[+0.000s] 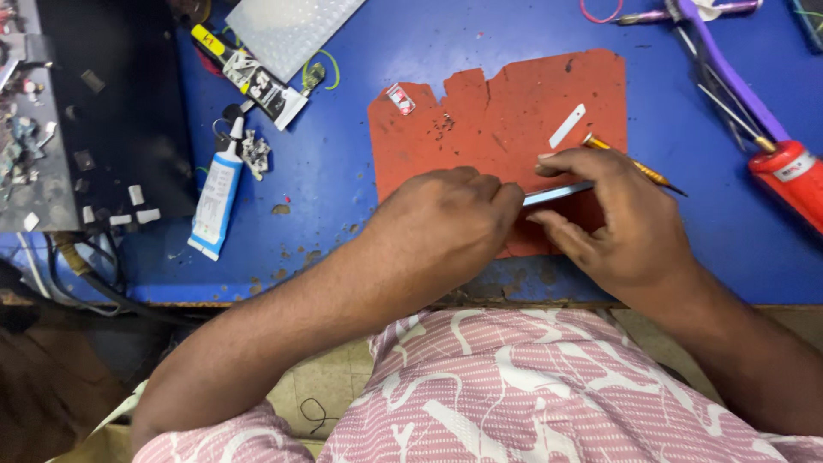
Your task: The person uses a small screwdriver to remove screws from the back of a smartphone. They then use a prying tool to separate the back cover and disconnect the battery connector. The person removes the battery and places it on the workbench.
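Nearest to us is our pink shirt with white markings (514, 386), and just beyond it our two forearms reach onto the worn rust-red rubber work mat (506, 111), which we take as our landmark on the blue tabletop (343, 197). Over the mat's near edge our left hand (446, 225) is closed, fingertips pinched on one end of a thin, flat, silvery-blue slab seen edge-on (557, 194) (it looks like a slim panel or phone part, though we cannot tell which). Our right hand (621, 219) curls around the other end, thumb and fingers clamped on it, so the piece is braced between both hands, probably to keep it steady on its edge. Most of it is hidden under our fingers.

On the mat's far part lies a small white strip (567, 126), and a yellow-handled precision screwdriver (634, 165) rests just behind our right hand, within easy reach. A tiny red-and-white chip (400, 99) sits at the mat's far left corner. Left of the mat lies a white-and-blue glue tube (214, 201); well to the mat's right lies a red tool handle (793, 176).
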